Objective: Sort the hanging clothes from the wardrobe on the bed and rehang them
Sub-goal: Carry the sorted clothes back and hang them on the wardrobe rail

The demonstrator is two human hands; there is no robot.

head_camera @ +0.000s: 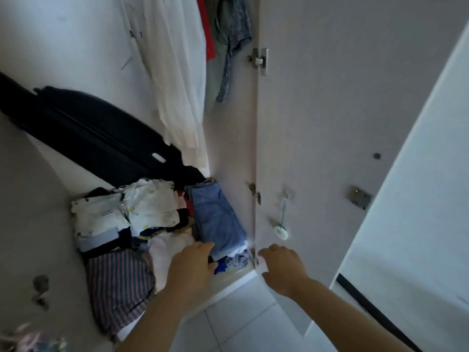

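I look down into an open wardrobe. Several garments hang at the top: a long white shirt [175,80], a red piece [208,31] behind it, and a grey-blue patterned top [232,44]. On the wardrobe floor lie folded clothes: blue jeans [218,219], white printed pieces [149,209], a striped garment [119,283]. My left hand [193,265] reaches over the pile with its fingers relaxed, fingertips at the near end of the jeans. My right hand [284,265] hovers by the lower edge of the right door [330,123], fingers loosely curled, holding nothing.
A dark suitcase [83,133] leans across the wardrobe's left side above the folded pile. A small white hook with a cord [281,232] hangs inside the open door. White floor tiles [241,323] lie below, a white panel [418,199] at right.
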